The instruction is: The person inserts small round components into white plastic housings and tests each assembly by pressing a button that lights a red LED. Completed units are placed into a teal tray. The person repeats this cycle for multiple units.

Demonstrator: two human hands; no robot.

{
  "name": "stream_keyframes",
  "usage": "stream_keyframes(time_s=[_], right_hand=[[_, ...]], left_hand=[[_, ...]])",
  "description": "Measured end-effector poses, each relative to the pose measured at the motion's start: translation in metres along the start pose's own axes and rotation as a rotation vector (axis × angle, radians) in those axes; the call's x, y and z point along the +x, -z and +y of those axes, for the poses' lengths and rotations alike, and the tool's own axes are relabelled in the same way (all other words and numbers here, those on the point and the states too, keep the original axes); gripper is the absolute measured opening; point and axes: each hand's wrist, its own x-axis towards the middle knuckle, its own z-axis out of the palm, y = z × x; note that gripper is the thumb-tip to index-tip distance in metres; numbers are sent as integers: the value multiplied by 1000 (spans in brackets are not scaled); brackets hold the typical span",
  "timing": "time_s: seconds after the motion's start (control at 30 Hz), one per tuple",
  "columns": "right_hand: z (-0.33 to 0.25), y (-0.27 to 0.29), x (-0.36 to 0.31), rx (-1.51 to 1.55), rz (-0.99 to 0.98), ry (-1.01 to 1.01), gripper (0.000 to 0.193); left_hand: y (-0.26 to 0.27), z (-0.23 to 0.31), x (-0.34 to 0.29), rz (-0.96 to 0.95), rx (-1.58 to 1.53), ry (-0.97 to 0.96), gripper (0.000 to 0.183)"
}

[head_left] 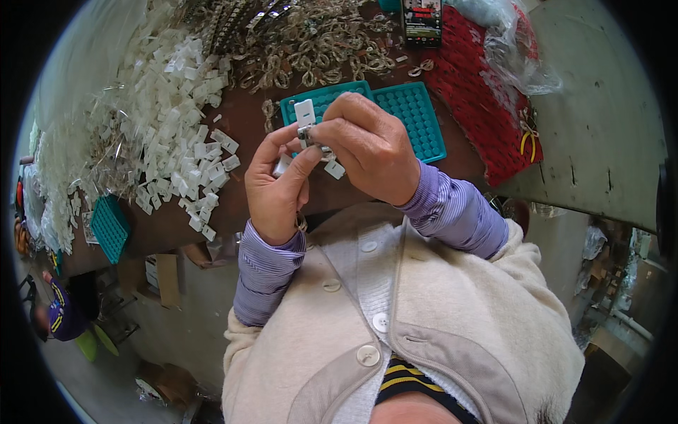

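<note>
My left hand (277, 194) is closed, thumb and fingers pinching a small white plastic piece (304, 112) that points up from the fingertips. At its lower end sits a small shiny metal part (304, 134), and the fingertips of my right hand (378, 152) close on it from the right. A second white piece (281, 165) shows between the left fingers. Just below the hands, another white piece (335, 169) is seen; whether it hangs or lies on the table I cannot tell. Behind the hands are two teal trays with round cups, the left tray (353, 87) and the right tray (417, 113).
Left of the hands spreads a heap of white plastic pieces (187, 159). Looped cables (311, 46) are piled at the back. A phone (421, 25), red cloth (462, 92), clear bag (526, 63) and yellow-handled pliers (528, 141) lie right. Another teal tray (109, 230) sits at the left edge.
</note>
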Motion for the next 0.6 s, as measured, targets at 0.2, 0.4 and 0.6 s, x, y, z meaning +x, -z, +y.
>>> stream_keyframes(time_s=[0.2, 0.4, 0.6], right_hand=[[-5, 13, -6, 46, 40, -36, 21], [14, -14, 9, 220, -2, -153, 14], [57, -55, 29, -260, -220, -51, 8]], left_hand=[[-11, -2, -1, -74, 34, 24, 34], [23, 0, 7, 8, -75, 15, 22], [54, -2, 13, 81, -144, 20, 22]])
